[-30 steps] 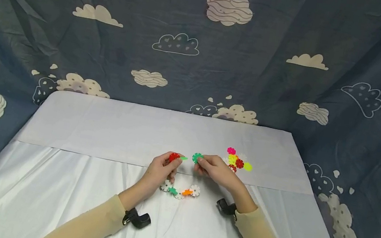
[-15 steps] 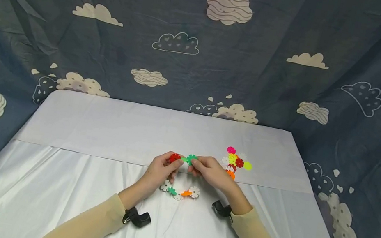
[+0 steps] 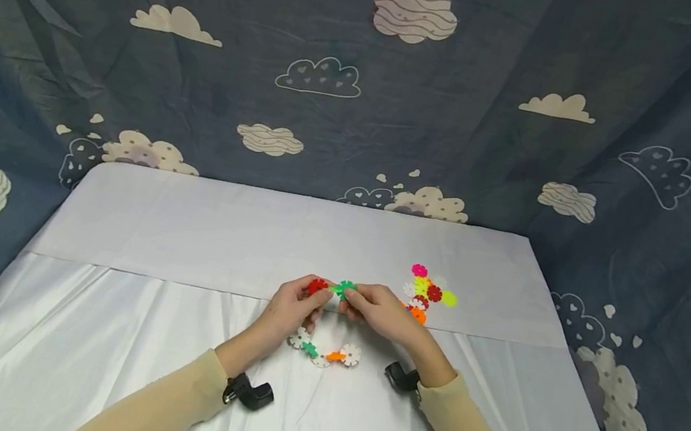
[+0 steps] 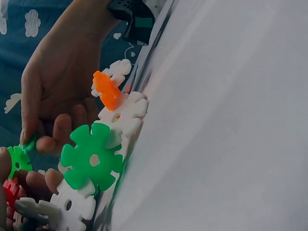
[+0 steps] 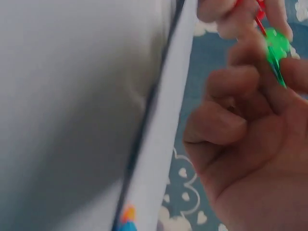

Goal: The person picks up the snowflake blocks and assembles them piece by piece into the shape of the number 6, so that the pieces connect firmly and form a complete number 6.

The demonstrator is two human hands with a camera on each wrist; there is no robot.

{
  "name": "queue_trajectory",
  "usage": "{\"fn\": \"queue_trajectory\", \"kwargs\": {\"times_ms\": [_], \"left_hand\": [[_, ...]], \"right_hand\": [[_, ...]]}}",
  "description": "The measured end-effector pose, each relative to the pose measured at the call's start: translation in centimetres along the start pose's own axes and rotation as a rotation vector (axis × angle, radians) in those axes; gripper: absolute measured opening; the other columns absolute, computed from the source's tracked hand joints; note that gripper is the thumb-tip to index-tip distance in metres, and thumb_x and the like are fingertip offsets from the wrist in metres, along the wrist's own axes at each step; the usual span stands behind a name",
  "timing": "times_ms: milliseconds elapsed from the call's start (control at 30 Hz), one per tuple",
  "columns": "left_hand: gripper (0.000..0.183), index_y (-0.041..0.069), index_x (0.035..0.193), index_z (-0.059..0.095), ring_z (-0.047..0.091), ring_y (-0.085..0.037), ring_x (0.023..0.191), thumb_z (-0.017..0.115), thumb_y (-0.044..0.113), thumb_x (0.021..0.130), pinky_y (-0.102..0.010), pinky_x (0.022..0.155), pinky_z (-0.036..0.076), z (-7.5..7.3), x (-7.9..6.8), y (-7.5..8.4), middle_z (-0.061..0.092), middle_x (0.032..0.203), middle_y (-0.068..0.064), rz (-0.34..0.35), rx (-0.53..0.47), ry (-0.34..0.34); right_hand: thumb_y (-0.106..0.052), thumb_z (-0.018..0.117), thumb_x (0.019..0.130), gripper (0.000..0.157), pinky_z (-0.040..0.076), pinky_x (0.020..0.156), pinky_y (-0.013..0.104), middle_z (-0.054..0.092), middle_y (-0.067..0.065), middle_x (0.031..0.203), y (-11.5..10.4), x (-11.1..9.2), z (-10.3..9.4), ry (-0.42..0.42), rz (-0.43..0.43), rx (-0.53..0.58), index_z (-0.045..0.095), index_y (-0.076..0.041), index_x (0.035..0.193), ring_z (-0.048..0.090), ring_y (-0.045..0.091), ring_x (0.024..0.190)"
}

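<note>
My left hand [image 3: 290, 308] pinches a red snowflake disc [image 3: 317, 286], with a light green snowflake disc [image 4: 19, 160] beside it. My right hand [image 3: 389, 314] pinches a darker green snowflake disc [image 3: 344, 289] against the light green one; its edge sits at that disc's rim, but how deep the slots lock is too small to tell. Below the hands curves a chain of white, green and orange snowflake discs, including a green disc [image 4: 92, 158], an orange disc [image 3: 335, 356] and a white disc [image 3: 350, 355]. Fingers hide whether the chain's left end joins the red disc.
A loose pile of snowflake discs lies to the right of my right hand, with a pink disc [image 3: 420, 270], a dark red disc [image 3: 434, 293] and a yellow disc [image 3: 449, 299]. White cloth covers the table [image 3: 179, 234]. A dark cloud-patterned curtain [image 3: 221, 98] stands behind.
My right hand has moved left with the darker green disc until it met the light green disc. My left hand has stayed nearly still.
</note>
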State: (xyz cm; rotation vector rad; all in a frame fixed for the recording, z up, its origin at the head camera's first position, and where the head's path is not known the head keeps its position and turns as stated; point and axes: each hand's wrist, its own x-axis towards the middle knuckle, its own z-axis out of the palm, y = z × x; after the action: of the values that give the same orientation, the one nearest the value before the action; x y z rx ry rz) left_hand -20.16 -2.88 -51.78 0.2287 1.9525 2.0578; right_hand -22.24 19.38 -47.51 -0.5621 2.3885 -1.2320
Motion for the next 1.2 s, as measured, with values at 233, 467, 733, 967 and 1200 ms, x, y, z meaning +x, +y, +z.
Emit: {"fn": "queue_trajectory", "kwargs": {"times_ms": [233,467,733,967,1200], "left_hand": [[0.031,0.008,0.126,0.07,0.054,-0.011,0.061,0.07,0.029,0.104,-0.021,0.055,0.053,-0.3,0.2,-0.3,0.058,0.073,0.0,-0.027,-0.014,0.049],[0.031,0.007,0.129,0.069,0.054,-0.013,0.06,0.067,0.028,0.106,-0.022,0.058,0.052,-0.4,0.3,-0.2,0.058,0.073,0.0,-0.003,-0.047,0.076],[0.029,0.011,0.135,0.063,0.062,-0.019,0.075,0.062,0.024,0.109,-0.024,0.066,0.054,-0.6,0.7,-0.1,0.063,0.095,-0.007,0.026,-0.118,0.107],[0.034,0.005,0.144,0.052,0.07,-0.014,0.082,0.053,0.014,0.11,-0.029,0.079,0.063,-0.5,0.7,-0.1,0.066,0.103,-0.008,0.032,-0.188,0.077],[0.035,-0.005,0.135,0.049,0.068,-0.012,0.077,0.04,0.021,0.113,-0.035,0.072,0.066,-0.4,0.3,0.2,0.059,0.097,-0.003,-0.038,-0.224,-0.057]], "right_hand": [[-0.037,0.065,0.105,0.029,0.042,0.065,0.027,0.064,0.003,0.073,0.6,-0.9,-1.3,-0.216,0.081,-0.178,0.075,-0.013,0.093,0.052,0.014,0.066],[-0.033,0.083,0.092,0.021,0.036,0.06,0.021,0.053,-0.009,0.067,0.3,-1.4,-0.2,-0.378,0.056,-0.252,0.069,-0.019,0.083,0.048,0.008,0.062],[-0.029,0.068,0.105,0.018,0.058,0.072,0.032,0.077,0.002,0.088,1.8,-0.9,-2.0,-0.084,0.093,-0.053,0.069,-0.014,0.097,0.067,0.018,0.079],[-0.028,0.07,0.104,0.023,0.065,0.071,0.034,0.076,0.009,0.083,2.5,-0.3,-2.7,0.092,0.14,0.156,0.068,-0.005,0.103,0.072,0.023,0.073],[-0.028,0.069,0.105,0.024,0.059,0.065,0.027,0.067,0.003,0.074,2.6,-0.1,-2.3,0.08,0.142,0.146,0.071,-0.005,0.103,0.062,0.018,0.064]]}}
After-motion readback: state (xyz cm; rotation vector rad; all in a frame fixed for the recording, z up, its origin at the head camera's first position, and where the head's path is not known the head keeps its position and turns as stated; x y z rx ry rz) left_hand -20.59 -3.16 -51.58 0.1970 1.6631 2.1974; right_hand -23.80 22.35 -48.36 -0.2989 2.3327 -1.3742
